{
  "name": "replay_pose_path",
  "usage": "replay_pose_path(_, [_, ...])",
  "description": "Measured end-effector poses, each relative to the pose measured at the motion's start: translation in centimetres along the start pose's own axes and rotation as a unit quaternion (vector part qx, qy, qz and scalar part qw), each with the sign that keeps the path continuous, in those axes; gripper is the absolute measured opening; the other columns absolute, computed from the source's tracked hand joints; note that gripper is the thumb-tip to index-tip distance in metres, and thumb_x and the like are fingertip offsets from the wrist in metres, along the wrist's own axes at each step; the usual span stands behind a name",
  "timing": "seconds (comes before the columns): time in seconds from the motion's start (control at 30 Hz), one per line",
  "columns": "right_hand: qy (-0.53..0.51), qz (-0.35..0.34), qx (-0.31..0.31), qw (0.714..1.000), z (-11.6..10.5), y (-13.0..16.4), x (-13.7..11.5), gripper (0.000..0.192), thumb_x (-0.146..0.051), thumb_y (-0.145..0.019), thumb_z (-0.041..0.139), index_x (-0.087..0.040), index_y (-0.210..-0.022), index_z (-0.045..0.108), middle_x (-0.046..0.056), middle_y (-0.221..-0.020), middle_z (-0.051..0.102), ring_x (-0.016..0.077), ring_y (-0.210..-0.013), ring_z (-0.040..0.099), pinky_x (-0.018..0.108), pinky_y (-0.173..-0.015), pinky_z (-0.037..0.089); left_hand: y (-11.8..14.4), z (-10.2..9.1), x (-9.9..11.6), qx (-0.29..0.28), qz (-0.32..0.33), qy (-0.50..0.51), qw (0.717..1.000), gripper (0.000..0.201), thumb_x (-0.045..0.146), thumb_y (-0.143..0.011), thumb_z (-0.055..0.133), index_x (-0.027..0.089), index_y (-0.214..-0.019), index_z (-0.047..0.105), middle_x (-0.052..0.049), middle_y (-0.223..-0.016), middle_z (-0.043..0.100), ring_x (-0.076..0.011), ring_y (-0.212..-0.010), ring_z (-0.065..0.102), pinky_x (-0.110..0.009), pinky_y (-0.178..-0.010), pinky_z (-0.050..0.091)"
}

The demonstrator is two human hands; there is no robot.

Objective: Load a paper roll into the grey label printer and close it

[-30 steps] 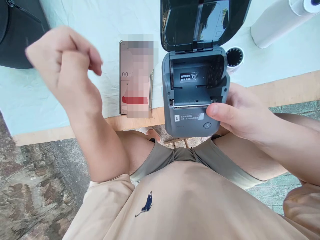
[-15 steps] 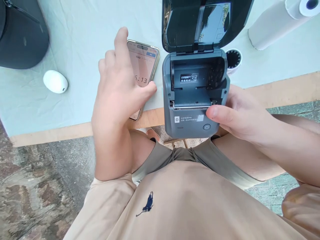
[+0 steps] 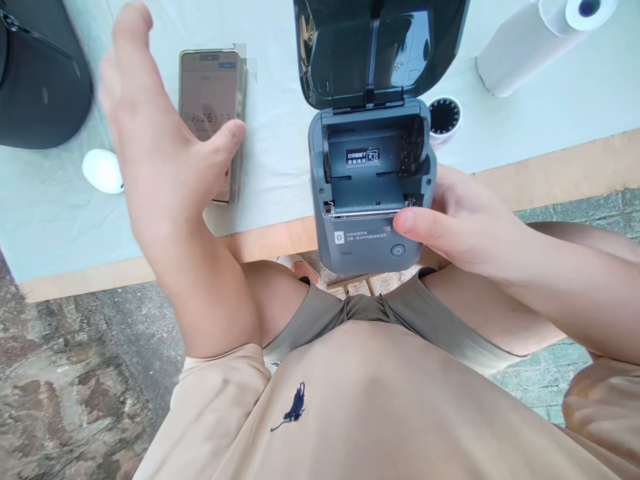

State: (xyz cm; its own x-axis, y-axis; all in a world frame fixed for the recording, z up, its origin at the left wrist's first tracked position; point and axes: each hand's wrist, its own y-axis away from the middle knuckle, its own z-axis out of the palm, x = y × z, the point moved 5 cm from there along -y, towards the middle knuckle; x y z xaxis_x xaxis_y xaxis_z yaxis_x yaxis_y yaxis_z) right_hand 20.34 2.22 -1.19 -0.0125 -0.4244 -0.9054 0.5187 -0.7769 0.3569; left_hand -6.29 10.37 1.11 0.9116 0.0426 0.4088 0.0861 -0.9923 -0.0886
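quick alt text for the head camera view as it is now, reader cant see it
The right hand holds a dark grey printer, its lid open, by the edge of a covered table. The open left hand partly hides a phone; contact is unclear. A rounded white object lies left, a large white roll right.

The right hand point(image 3: 465, 220) grips a grey label printer point(image 3: 367, 247), its lid point(image 3: 350, 60) raised. The left hand point(image 3: 157, 153) spreads over a smartphone point(image 3: 207, 90), contact unclear, beside a white oval object point(image 3: 100, 171). Beyond the right hand lies a white roll point(image 3: 523, 53).
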Motion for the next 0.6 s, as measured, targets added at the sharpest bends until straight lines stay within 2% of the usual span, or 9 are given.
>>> replay_pose_path(0.03, [0.006, -0.005, -0.001, 1.0, 0.0, 0.0, 0.0, 0.062, -0.063, -0.078, 0.077, -0.024, -0.124, 0.061, -0.001, -0.126, 0.072, 0.0147, -0.11, 0.074, 0.025, -0.087, 0.07, 0.3, -0.5, 0.5, 0.019, 0.047, 0.003, 0.999, 0.105, 0.034, -0.068, 0.088, 0.016, -0.157, 0.034, -0.005, -0.16, 0.042, -0.0332, -0.154, 0.036, -0.047, -0.134, 0.028])
replay_pose_path(0.1, [0.018, -0.012, -0.002, 1.0, 0.1, 0.0, -0.1, 0.065, -0.068, -0.079, 0.073, -0.024, -0.125, 0.06, 0.0, -0.125, 0.072, 0.0139, -0.108, 0.075, 0.024, -0.084, 0.069, 1.4, -0.9, 1.5, 0.0, 0.084, 0.059, 0.995, 0.084, 0.045, -0.077, 0.083, 0.02, -0.15, 0.049, -0.007, -0.151, 0.055, -0.0378, -0.147, 0.045, -0.057, -0.127, 0.035])
replay_pose_path(0.17, [0.027, -0.017, 0.0, 1.0, 0.0, 0.0, -0.2, 0.067, -0.071, -0.079, 0.071, -0.023, -0.125, 0.06, 0.0, -0.124, 0.072, 0.0135, -0.109, 0.075, 0.024, -0.085, 0.069, 2.8, -0.6, 2.8, -0.021, 0.073, 0.158, 0.984, 0.055, 0.051, -0.084, 0.077, 0.025, -0.131, 0.067, -0.007, -0.135, 0.066, -0.0374, -0.134, 0.056, -0.057, -0.115, 0.046])
replay_pose_path(0.2, [0.03, -0.017, -0.002, 0.999, 0.0, 0.0, -0.3, 0.067, -0.071, -0.08, 0.07, -0.023, -0.126, 0.059, 0.0, -0.122, 0.073, 0.0134, -0.108, 0.075, 0.024, -0.085, 0.069, 3.6, -0.2, 3.7, -0.038, 0.079, 0.241, 0.966, 0.046, 0.054, -0.088, 0.073, 0.025, -0.123, 0.072, -0.007, -0.125, 0.07, -0.0351, -0.124, 0.062, -0.055, -0.109, 0.05])
replay_pose_path(0.27, [0.036, -0.017, -0.012, 0.999, 0.1, -0.1, -0.5, 0.064, -0.069, -0.081, 0.07, -0.024, -0.126, 0.058, 0.0, -0.116, 0.074, 0.0129, -0.102, 0.075, 0.025, -0.083, 0.069, 5.0, 1.4, 5.5, -0.104, 0.064, 0.424, 0.897, 0.037, 0.061, -0.093, 0.065, 0.028, -0.107, 0.077, -0.005, -0.106, 0.072, -0.0306, -0.114, 0.068, -0.05, -0.105, 0.053])
replay_pose_path(0.37, [0.04, 0.003, -0.036, 0.999, 0.4, -0.2, -0.7, 0.057, -0.062, -0.086, 0.069, -0.024, -0.127, 0.057, 0.0, -0.103, 0.075, 0.0134, -0.092, 0.075, 0.027, -0.078, 0.069, 6.8, 4.8, 7.7, -0.236, -0.038, 0.612, 0.754, 0.04, 0.06, -0.101, 0.05, 0.031, -0.109, 0.075, -0.004, -0.106, 0.074, -0.0308, -0.131, 0.064, -0.047, -0.105, 0.059])
replay_pose_path(0.43, [0.031, 0.017, -0.046, 0.998, 0.8, -0.3, -0.9, 0.059, -0.064, -0.087, 0.066, -0.024, -0.13, 0.056, 0.001, -0.096, 0.076, 0.0158, -0.096, 0.075, 0.029, -0.078, 0.069, 7.1, 5.7, 8.5, -0.244, -0.06, 0.659, 0.709, 0.04, 0.062, -0.1, 0.05, 0.031, -0.113, 0.071, -0.004, -0.114, 0.074, -0.0307, -0.141, 0.059, -0.044, -0.107, 0.059])
replay_pose_path(0.53, [0.02, 0.02, -0.048, 0.998, 1.5, -0.7, -1.2, 0.074, -0.076, -0.082, 0.063, -0.031, -0.139, 0.051, 0.001, -0.093, 0.075, 0.0193, -0.112, 0.073, 0.035, -0.086, 0.07, 6.7, 5.5, 8.7, -0.212, -0.056, 0.665, 0.714, 0.042, 0.066, -0.098, 0.05, 0.034, -0.118, 0.067, -0.003, -0.122, 0.072, -0.0313, -0.147, 0.054, -0.042, -0.11, 0.058])
replay_pose_path(0.6, [0.046, 0.007, -0.039, 0.998, 1.9, -1.0, -1.7, 0.079, -0.082, -0.079, 0.061, -0.032, -0.139, 0.051, 0.0, -0.094, 0.075, 0.019, -0.114, 0.072, 0.035, -0.088, 0.07, 6.5, 5.2, 8.7, -0.217, -0.063, 0.666, 0.711, 0.045, 0.066, -0.1, 0.043, 0.035, -0.119, 0.068, -0.003, -0.118, 0.074, -0.0321, -0.146, 0.055, -0.046, -0.108, 0.06])
